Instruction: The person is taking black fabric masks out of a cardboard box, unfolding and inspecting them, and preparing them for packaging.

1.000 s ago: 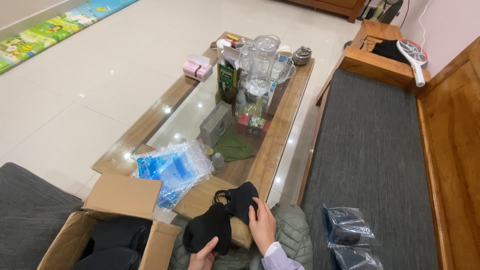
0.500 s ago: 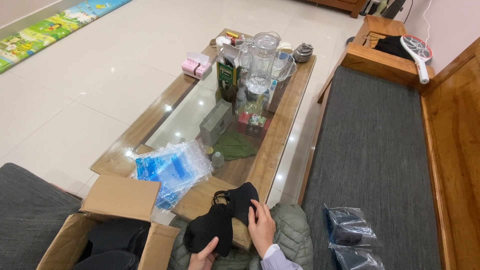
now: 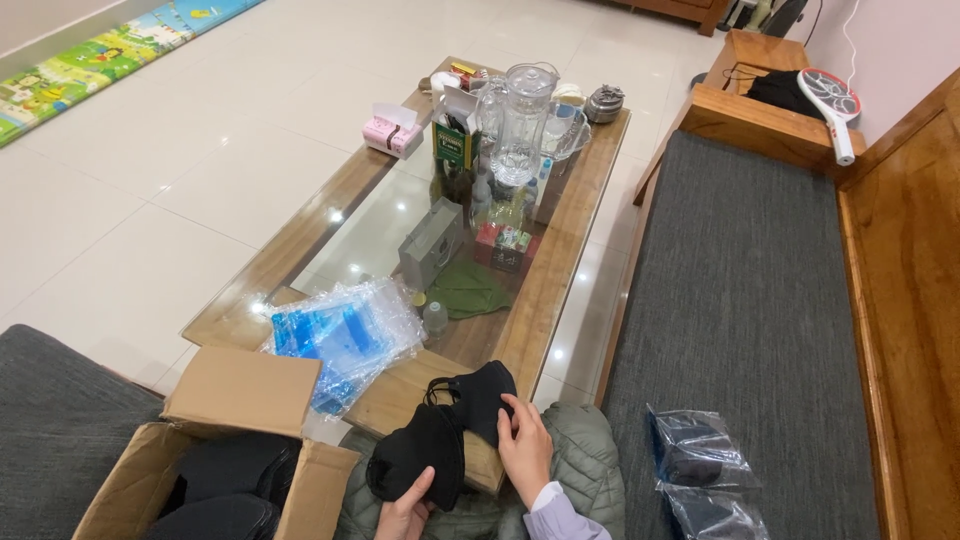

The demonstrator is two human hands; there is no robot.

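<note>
My left hand (image 3: 405,515) grips the lower edge of a black face mask (image 3: 420,462) over my lap. My right hand (image 3: 525,450) rests its fingers on a second black face mask (image 3: 478,393) that lies against the first, at the near end of the coffee table (image 3: 570,230). Both masks have thin ear loops. An open cardboard box (image 3: 235,400) at my left holds more dark masks. A stack of clear and blue plastic bags (image 3: 345,335) lies on the table just beyond my hands.
The glass-topped table carries a glass pitcher (image 3: 525,120), a green box (image 3: 455,140), a pink tissue box (image 3: 392,132), a grey box (image 3: 432,245) and a green cloth (image 3: 465,292). Bagged dark masks (image 3: 700,465) lie on the grey bench cushion (image 3: 750,300). A racket-shaped swatter (image 3: 832,100) lies far right.
My hands and the two masks have stayed almost still. The view has tilted slightly.
</note>
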